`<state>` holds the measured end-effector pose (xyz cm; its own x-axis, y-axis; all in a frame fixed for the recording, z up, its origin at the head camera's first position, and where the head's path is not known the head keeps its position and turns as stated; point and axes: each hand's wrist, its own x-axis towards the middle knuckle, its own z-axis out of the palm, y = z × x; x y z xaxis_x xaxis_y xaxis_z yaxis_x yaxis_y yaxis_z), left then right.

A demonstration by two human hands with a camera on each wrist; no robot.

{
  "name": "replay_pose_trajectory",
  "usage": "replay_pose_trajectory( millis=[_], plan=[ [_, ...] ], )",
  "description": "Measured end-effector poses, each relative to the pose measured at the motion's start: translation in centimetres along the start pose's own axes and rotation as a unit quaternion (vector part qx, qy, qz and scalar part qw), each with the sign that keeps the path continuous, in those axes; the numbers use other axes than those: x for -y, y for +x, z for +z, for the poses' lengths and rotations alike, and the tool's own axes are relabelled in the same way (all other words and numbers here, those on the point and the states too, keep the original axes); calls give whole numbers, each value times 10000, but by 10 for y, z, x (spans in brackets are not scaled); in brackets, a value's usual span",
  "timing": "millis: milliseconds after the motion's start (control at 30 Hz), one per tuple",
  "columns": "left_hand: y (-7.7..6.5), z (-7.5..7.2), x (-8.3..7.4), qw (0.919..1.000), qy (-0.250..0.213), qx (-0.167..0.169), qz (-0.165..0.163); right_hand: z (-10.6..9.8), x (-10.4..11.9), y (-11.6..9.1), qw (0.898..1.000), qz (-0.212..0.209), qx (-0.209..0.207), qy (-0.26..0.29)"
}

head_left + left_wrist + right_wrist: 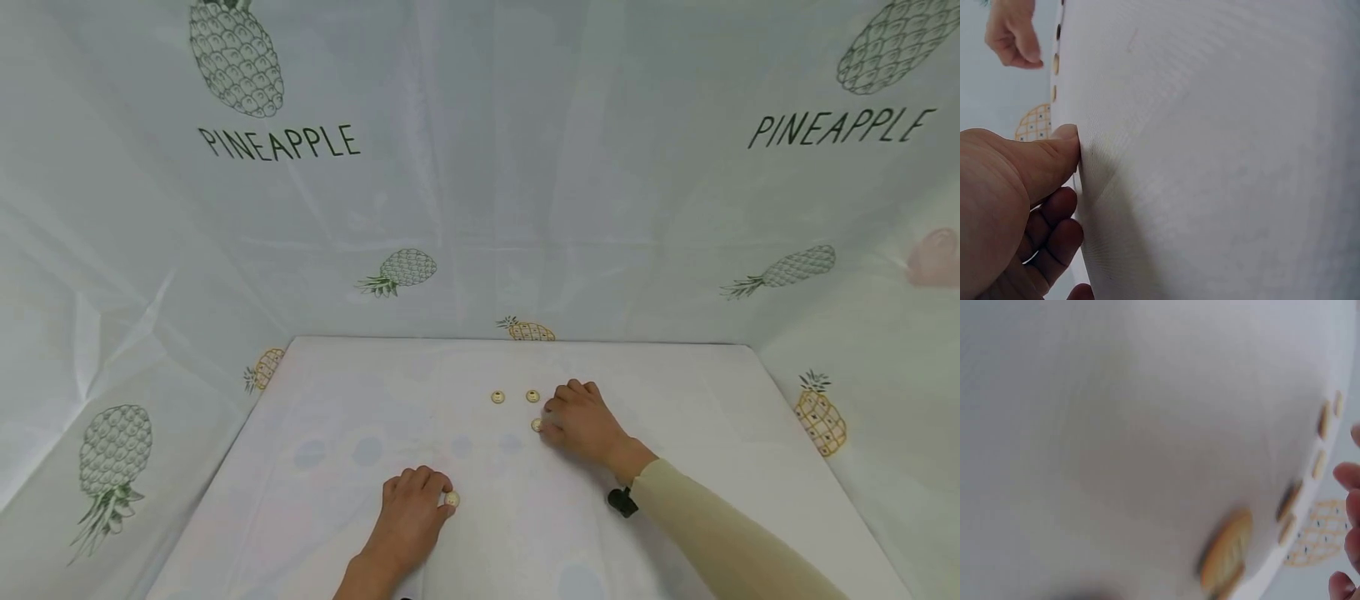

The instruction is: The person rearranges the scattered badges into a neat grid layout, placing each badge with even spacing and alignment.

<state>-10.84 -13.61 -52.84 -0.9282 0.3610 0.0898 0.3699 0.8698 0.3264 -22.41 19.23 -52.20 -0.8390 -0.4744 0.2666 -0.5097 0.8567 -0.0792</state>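
Note:
In the head view, my left hand pinches a small round cream-yellow disc between thumb and forefinger, low over the table. In the left wrist view, the left thumb presses near the table surface and the disc is hidden. My right hand is on the far side, its fingers bent. Its thumb tip is against or over the edge of another disc; whether it is gripped I cannot tell. Two like discs, one on the left and one on the right, lie just beyond, each with a dark spot.
A white cloth covers the table. Pale sheeting printed with pineapples rises behind and at both sides. A black piece sits under the right wrist. Blurred discs lie on the table in the right wrist view.

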Motion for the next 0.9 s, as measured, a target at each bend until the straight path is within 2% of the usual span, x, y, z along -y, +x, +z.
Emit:
replay_pose_trajectory(
  millis=[67,233,300,500,633,900],
  plan=[
    [0,1,0,10000,-25,35,7,-8,-7,-7,9997,133,-188,-15],
    [2,3,0,10000,25,66,6,-25,-29,-29,9948,266,-951,-232],
    [2,2,0,10000,33,69,-19,-30,-36,-40,9934,296,-1070,-302],
    [1,2,-1,9999,18,85,-135,-34,-43,-68,9949,512,-800,-340],
    [1,2,-1,9998,69,69,-153,-29,-40,-77,9962,636,-546,-245],
    [1,3,-2,9999,65,60,-148,-24,-38,-77,9990,248,-372,38]
  ],
)
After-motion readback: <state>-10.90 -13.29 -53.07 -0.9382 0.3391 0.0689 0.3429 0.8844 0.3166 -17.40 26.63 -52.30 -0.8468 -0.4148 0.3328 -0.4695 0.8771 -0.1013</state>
